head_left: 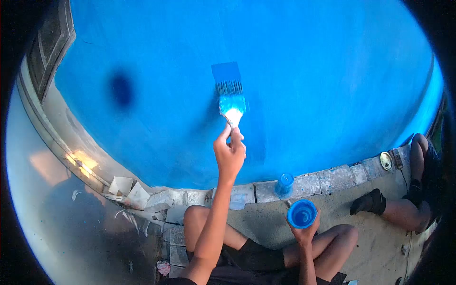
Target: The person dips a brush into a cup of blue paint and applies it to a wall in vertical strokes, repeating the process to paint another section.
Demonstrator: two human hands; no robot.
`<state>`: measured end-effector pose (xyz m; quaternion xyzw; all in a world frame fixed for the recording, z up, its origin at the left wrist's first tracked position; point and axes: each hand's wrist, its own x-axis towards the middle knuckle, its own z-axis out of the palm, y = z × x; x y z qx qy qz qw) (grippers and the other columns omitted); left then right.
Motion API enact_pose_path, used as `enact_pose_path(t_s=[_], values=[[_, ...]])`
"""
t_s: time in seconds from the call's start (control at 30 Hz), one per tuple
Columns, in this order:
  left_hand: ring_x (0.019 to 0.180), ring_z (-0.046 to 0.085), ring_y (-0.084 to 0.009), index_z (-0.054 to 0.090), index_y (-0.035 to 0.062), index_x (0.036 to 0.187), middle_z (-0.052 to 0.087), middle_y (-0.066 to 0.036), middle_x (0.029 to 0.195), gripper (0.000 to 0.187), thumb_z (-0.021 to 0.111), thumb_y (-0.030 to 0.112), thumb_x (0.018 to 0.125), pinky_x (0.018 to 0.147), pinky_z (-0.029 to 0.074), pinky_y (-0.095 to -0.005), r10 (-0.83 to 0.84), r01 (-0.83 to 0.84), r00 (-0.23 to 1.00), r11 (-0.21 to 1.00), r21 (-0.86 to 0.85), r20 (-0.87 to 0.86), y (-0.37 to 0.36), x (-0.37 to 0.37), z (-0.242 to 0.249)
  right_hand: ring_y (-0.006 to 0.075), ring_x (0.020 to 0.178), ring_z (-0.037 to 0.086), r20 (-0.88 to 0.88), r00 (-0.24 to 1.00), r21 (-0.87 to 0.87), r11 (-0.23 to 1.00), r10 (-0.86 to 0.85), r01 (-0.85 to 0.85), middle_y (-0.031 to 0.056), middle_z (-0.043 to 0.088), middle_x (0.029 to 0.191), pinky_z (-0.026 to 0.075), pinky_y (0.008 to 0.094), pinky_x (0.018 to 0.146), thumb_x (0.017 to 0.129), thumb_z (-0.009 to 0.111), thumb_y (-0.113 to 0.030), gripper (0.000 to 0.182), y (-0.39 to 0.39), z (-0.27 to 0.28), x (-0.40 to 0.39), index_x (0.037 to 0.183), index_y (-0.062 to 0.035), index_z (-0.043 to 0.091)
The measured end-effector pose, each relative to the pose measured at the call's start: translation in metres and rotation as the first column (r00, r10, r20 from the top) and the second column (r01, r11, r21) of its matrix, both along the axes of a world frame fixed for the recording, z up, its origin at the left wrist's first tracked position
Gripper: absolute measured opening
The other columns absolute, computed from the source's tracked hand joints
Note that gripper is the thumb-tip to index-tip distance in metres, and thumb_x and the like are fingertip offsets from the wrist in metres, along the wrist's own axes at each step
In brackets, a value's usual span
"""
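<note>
My left hand (231,153) is closed around the pale handle of a wide paintbrush (232,104). Blue paint coats the brush's base, and its dark bristle tips touch the blue wall (323,85). A darker blue patch of wet-looking paint (226,71) lies just above the bristles. Low on the right, my right hand (304,232) grips a cup (302,213) with blue paint inside, its mouth facing up toward me. Beside it on the stone ledge stands another blue-stained cup (285,185).
A stone ledge (332,180) runs along the wall's foot. An open paper box (124,188) sits at left, near a bright light spot. On the right are another person's leg (403,213) and an open round tin (386,161). A dark frame (50,42) borders the upper left.
</note>
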<state>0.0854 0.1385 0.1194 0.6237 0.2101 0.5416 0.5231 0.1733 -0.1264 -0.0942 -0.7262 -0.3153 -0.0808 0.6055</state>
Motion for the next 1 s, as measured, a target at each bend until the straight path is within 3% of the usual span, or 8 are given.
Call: enact_pose_path(t_s=[0.17, 0.37, 0.43, 0.47, 0.57, 0.77, 0.83, 1.0], values=[[0.060, 0.051, -0.0035, 0.064, -0.0082, 0.115, 0.057, -0.002, 0.068, 0.026, 0.054, 0.012, 0.102, 0.049, 0.039, -0.0248, 0.113, -0.115, 0.983, 0.993, -0.003, -0.147, -0.004, -0.004, -0.080, 0.0272, 0.097, 0.066, -0.030, 1.000, 0.007, 1.000, 0.001, -0.001, 0.0122, 0.065, 0.105, 0.051, 0.0390, 0.086, 0.061, 0.092, -0.025, 0.072, -0.001, 0.005, -0.004, 0.119, -0.0035, 0.055], [0.065, 0.050, -0.0057, 0.062, -0.0078, 0.126, 0.060, -0.002, 0.072, 0.033, 0.056, 0.012, 0.101, 0.054, 0.042, -0.0268, 0.111, -0.129, 0.958, 0.990, -0.051, -0.264, -0.023, -0.018, -0.157, 0.0275, 0.097, 0.066, -0.068, 0.998, -0.027, 1.000, -0.016, 0.014, 0.0124, 0.065, 0.105, 0.051, 0.0389, 0.085, 0.062, 0.092, -0.026, 0.070, -0.004, 0.005, -0.006, 0.117, -0.0042, 0.055], [0.065, 0.049, -0.0049, 0.060, -0.0071, 0.130, 0.059, -0.001, 0.074, 0.035, 0.056, 0.012, 0.101, 0.054, 0.041, -0.0254, 0.238, -0.213, 0.941, 0.969, 0.123, -0.242, -0.039, -0.033, -0.179, 0.0277, 0.097, 0.066, -0.040, 0.999, -0.015, 1.000, -0.024, 0.024, 0.0125, 0.065, 0.105, 0.051, 0.0389, 0.085, 0.062, 0.092, -0.026, 0.069, -0.004, 0.002, -0.004, 0.116, -0.0046, 0.056], [0.064, 0.049, -0.0046, 0.059, -0.0068, 0.132, 0.059, -0.001, 0.074, 0.037, 0.056, 0.012, 0.101, 0.054, 0.041, -0.0248, 0.296, -0.253, 0.930, 0.945, 0.208, -0.218, -0.043, -0.033, -0.172, 0.0277, 0.097, 0.066, 0.008, 1.000, -0.002, 1.000, -0.030, 0.030, 0.0124, 0.065, 0.105, 0.051, 0.0388, 0.085, 0.061, 0.092, -0.025, 0.069, -0.004, -0.006, -0.002, 0.116, -0.0047, 0.056], [0.063, 0.047, -0.0024, 0.057, -0.0063, 0.135, 0.055, 0.002, 0.073, 0.038, 0.055, 0.012, 0.102, 0.052, 0.039, -0.0229, 0.163, -0.168, 0.974, 0.986, -0.013, -0.160, -0.061, -0.049, -0.103, 0.0275, 0.097, 0.066, -0.022, 0.999, 0.026, 0.999, -0.037, 0.038, 0.0126, 0.065, 0.105, 0.051, 0.0388, 0.085, 0.061, 0.092, -0.024, 0.069, -0.003, -0.003, 0.001, 0.117, -0.0049, 0.056], [0.051, 0.047, -0.0026, 0.060, -0.0040, 0.130, 0.050, 0.003, 0.068, 0.033, 0.053, 0.015, 0.104, 0.042, 0.035, -0.0226, 0.067, -0.066, 0.998, 0.993, 0.094, -0.003, -0.022, -0.037, 0.042, 0.0248, 0.100, 0.064, -0.033, 0.999, -0.022, 1.000, 0.002, -0.003, 0.0113, 0.064, 0.109, 0.051, 0.0381, 0.088, 0.061, 0.095, -0.023, 0.076, -0.001, 0.004, -0.004, 0.122, -0.0040, 0.055], [0.046, 0.046, -0.0038, 0.063, -0.0035, 0.123, 0.051, 0.003, 0.068, 0.029, 0.053, 0.016, 0.104, 0.038, 0.034, -0.0236, 0.041, -0.040, 0.999, 0.999, 0.029, -0.020, -0.013, -0.034, 0.045, 0.0236, 0.102, 0.064, -0.032, 0.999, -0.004, 1.000, 0.024, -0.024, 0.0108, 0.063, 0.111, 0.051, 0.0379, 0.090, 0.061, 0.097, -0.023, 0.079, 0.000, 0.001, -0.001, 0.124, -0.0035, 0.054], [0.044, 0.043, -0.0041, 0.063, 0.0008, 0.095, 0.046, 0.005, 0.062, 0.023, 0.054, 0.020, 0.104, 0.037, 0.029, -0.0241, -0.024, 0.005, 0.995, 0.979, -0.203, -0.092, -0.009, -0.031, -0.034, 0.0270, 0.095, 0.066, -0.002, 1.000, 0.045, 0.999, -0.028, 0.028, 0.0119, 0.066, 0.104, 0.051, 0.0381, 0.085, 0.063, 0.092, -0.025, 0.065, 0.000, 0.004, 0.000, 0.115, -0.0046, 0.058]])
